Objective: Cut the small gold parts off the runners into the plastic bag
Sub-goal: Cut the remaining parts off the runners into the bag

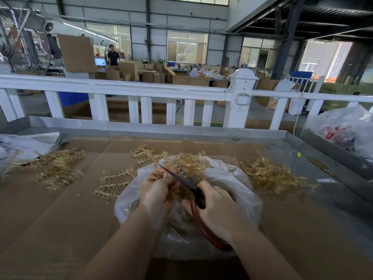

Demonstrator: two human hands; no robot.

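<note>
A clear plastic bag (238, 184) lies open on the cardboard in front of me, with small gold parts inside. Over its mouth my left hand (156, 194) grips a gold runner (159, 174) by its end. My right hand (217, 211) grips scissors (182, 179) with dark blades and red-brown loop handles. The blades point up and to the left, and their tips reach the runner beside my left fingers. More gold runners (191, 160) stick up behind the bag.
Heaps of gold runners lie at the left (54, 168), centre (114, 182) and right (270, 174) of the cardboard-covered table (60, 219). Plastic bags sit at the far left (22, 146) and far right (343, 130). A white railing (129, 91) borders the back.
</note>
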